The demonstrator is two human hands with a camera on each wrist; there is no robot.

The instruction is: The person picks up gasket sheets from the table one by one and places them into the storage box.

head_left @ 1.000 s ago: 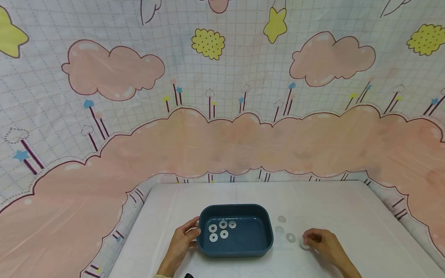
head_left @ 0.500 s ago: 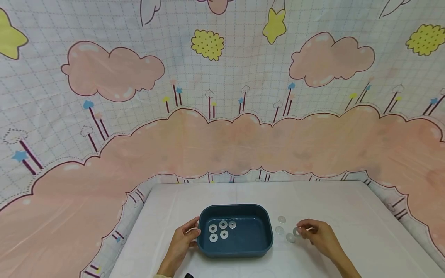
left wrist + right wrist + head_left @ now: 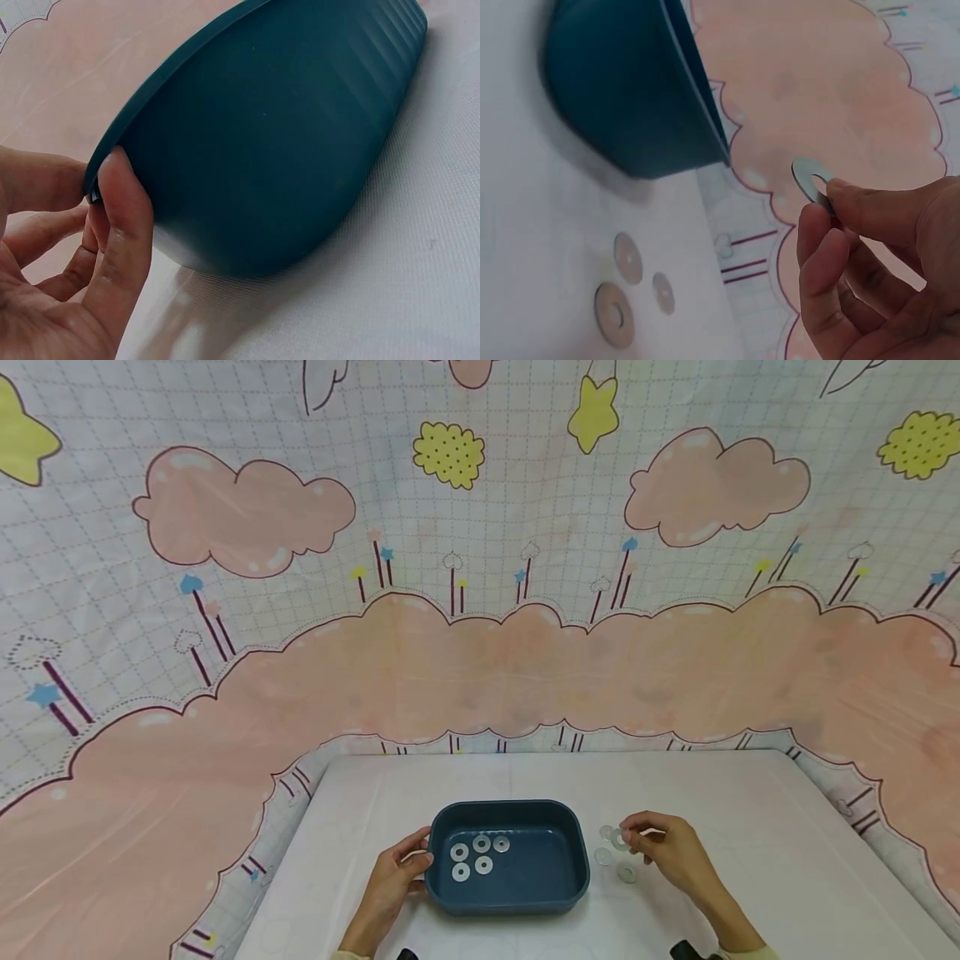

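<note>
A dark blue rectangular plastic tub stands on the white table, with several metal washers lying flat in its left half. At the tub's left end, my left hand pinches the rim between thumb and fingers. My right hand is to the right of the tub, raised above the table. Between its thumb and fingertips it pinches one flat washer, tilted, the centre hole showing. Below that hand, three loose washers lie on the table beside the tub's right end.
White cloth covers the table. Behind it hangs a curtain printed with clouds and stars. Dark bits of the wrist gear show at the bottom edge of the head view.
My right hand has picked the washer up off the table and brought it left and away from me, towards the tub. My left hand and the tub have stayed put.
</note>
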